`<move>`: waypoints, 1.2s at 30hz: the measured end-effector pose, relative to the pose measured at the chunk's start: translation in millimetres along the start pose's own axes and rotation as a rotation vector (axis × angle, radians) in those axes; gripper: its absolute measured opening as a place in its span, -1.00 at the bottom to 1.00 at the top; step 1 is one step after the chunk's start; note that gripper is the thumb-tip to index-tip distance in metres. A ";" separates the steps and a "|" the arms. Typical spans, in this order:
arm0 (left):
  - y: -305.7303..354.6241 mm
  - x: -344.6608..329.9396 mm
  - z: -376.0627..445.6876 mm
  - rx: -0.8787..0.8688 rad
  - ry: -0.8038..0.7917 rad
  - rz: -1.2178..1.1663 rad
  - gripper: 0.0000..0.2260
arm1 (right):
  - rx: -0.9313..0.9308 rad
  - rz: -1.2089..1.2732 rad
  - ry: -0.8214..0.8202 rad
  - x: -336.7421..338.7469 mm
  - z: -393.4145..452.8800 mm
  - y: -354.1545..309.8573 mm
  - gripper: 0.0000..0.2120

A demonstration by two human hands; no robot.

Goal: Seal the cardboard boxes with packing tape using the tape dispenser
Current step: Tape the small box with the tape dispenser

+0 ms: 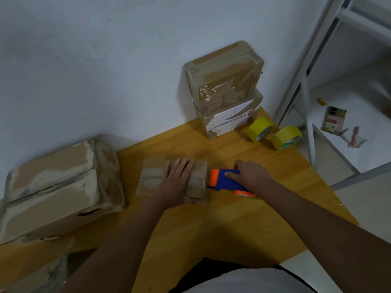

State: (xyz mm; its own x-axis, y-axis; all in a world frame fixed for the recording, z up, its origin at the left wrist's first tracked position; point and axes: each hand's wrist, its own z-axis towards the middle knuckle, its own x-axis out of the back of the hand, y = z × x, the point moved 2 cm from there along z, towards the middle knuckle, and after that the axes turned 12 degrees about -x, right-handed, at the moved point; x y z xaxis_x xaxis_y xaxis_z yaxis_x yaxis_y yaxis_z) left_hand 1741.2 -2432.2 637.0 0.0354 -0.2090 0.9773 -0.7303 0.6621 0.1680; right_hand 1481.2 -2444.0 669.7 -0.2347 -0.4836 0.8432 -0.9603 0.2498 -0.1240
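Note:
A small flat cardboard box (152,176) lies in the middle of the wooden table (243,225). My left hand (176,180) lies flat on its top with straight fingers, the thumb down over the near edge. Right beside the box's right end sits a blue and orange tape dispenser (224,181). My right hand (251,176) grips the dispenser from above, its orange front end touching the box's right side.
Two taped boxes (224,85) stand stacked at the back against the wall. Two yellow tape rolls (275,133) lie to their right. A large box (59,187) sits at the left edge. A white metal shelf (338,123) with a phone stands on the right.

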 end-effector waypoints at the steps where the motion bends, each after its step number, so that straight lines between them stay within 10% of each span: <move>1: 0.0 0.1 0.0 0.003 -0.007 0.004 0.12 | 0.005 -0.024 0.006 4.1 0.4 -4.7 -0.53; 12: 3.2 2.6 -2.8 0.021 -0.049 0.009 0.15 | -0.025 -0.263 0.030 16.5 -9.1 -6.9 -0.73; 29: -12.8 23.9 -14.1 -0.091 -0.185 0.183 0.11 | -0.020 -0.026 0.383 -18.3 -4.8 55.2 -0.46; 36: 15.4 11.4 -43.9 0.147 -0.069 -0.102 0.09 | -0.025 0.200 0.078 -73.2 -2.1 42.2 -0.45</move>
State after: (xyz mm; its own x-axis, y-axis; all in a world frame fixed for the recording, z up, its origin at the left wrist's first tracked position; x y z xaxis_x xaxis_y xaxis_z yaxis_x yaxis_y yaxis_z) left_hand 1760.3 -2392.8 656.3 0.0717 -0.3218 0.9441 -0.8175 0.5233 0.2405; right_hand 1458.1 -2396.3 603.9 -0.4072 -0.3559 0.8412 -0.8914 0.3555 -0.2811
